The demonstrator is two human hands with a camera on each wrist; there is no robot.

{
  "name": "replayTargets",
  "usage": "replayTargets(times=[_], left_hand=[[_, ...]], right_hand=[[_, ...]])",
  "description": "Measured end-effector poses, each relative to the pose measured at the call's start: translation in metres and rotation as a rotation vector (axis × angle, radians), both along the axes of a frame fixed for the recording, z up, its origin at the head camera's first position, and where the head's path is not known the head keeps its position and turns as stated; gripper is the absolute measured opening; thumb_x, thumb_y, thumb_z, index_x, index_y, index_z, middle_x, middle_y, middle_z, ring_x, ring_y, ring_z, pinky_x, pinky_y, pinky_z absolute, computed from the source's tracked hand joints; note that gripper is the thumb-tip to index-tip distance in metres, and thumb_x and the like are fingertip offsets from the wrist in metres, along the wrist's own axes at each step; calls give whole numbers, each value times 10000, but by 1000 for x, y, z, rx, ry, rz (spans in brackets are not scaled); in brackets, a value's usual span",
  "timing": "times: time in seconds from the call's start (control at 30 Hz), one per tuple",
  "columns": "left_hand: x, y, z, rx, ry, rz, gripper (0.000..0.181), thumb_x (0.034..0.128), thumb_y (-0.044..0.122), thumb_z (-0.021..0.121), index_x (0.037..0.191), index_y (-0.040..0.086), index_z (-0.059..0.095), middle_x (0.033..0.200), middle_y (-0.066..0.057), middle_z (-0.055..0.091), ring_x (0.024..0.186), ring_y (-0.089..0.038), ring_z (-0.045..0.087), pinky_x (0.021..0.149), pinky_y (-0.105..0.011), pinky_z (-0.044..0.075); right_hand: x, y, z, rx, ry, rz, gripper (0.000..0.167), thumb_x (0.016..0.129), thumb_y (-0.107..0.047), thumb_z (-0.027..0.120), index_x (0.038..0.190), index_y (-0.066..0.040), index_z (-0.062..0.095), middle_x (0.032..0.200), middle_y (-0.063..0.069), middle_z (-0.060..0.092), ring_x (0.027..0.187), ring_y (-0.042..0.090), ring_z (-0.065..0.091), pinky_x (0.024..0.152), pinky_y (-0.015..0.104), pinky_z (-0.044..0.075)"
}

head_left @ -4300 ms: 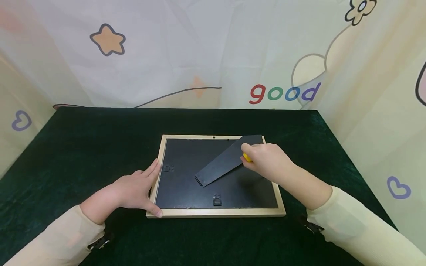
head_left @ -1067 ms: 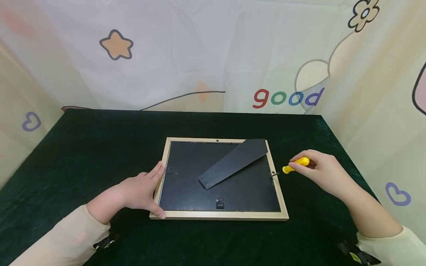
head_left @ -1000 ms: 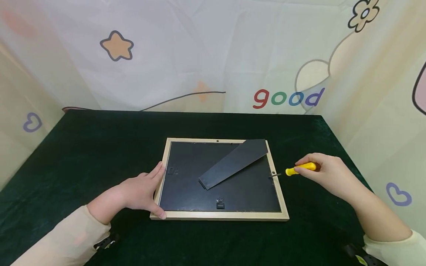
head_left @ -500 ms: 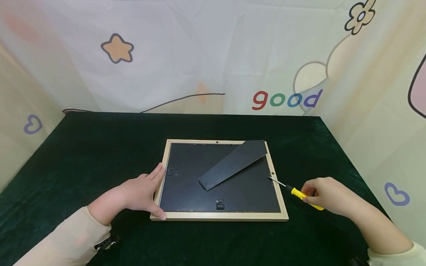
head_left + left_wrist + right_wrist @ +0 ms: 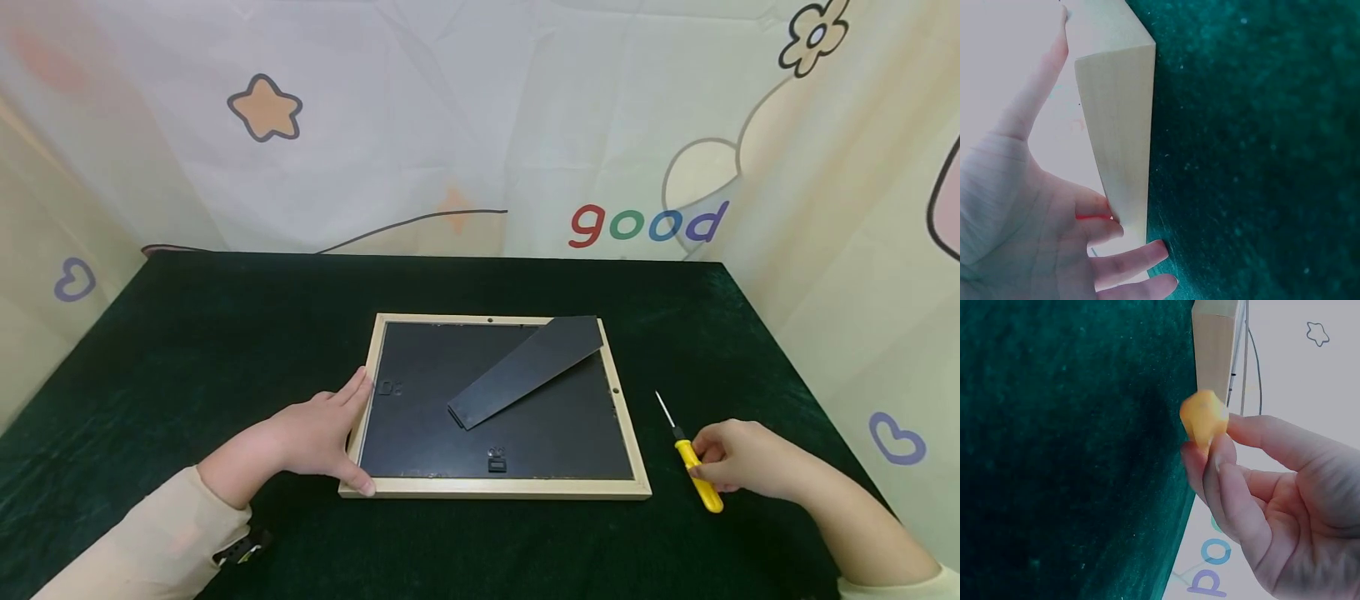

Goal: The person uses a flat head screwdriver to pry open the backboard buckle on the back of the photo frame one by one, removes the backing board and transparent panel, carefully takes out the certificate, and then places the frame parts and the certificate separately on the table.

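Observation:
A picture frame with a pale wooden border lies back side up in the middle of the table. Across its black backing board slants a dark stand leg, its top end over the upper right corner. My left hand rests on the frame's left side, thumb on the near left corner and fingers along the outer edge. To the right of the frame, my right hand pinches the yellow handle of a screwdriver between thumb and fingers. The screwdriver's tip points away, apart from the frame.
Dark green cloth covers the table. Behind it hangs a pale curtain with cartoon prints and the word "good". Small metal tabs show along the backing's edges, and hanger fittings sit at its near and left sides.
My right hand first worked over the stand leg, then at the frame's right edge with the screwdriver. It has since drawn the screwdriver off the frame, right and nearer. My left hand stays put.

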State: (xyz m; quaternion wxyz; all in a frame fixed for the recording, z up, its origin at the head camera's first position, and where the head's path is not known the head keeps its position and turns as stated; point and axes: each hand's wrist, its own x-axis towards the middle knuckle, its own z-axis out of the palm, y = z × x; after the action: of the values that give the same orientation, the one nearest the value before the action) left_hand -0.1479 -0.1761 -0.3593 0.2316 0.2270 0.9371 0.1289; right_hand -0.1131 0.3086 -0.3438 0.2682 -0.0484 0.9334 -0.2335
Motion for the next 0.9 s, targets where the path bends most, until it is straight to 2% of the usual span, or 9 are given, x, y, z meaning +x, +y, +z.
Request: replayTargets(times=[0.47,0.73,0.9], left_hand=[[0,0,1,7,-12,9,1336,558,699,731,1481,-10,75,1540,-201,24,1278,-435,316,903,-538,415],[2,0,0,4,-2,1,1344,554,709,725,1479,-17,73,1540,-203,26,1277,-436,314,905,-527,418],[2,0,0,0,11,-1,1341,553,703,730,1477,-21,81,1539,-204,30,1263,-435,327,891,-513,431]], right_hand=[[5,2,-3,-26,-78,8,162,821,-65,692,939,33,639,712,38,597,593,170,563,588,285,529],[9,1,-3,21,-80,19,114,815,-72,702,887,-2,650,680,26,586,566,162,571,571,274,529],[11,-3,-3,42,-50,30,103,810,-94,711,806,-36,625,649,17,580,537,156,564,550,265,524]])
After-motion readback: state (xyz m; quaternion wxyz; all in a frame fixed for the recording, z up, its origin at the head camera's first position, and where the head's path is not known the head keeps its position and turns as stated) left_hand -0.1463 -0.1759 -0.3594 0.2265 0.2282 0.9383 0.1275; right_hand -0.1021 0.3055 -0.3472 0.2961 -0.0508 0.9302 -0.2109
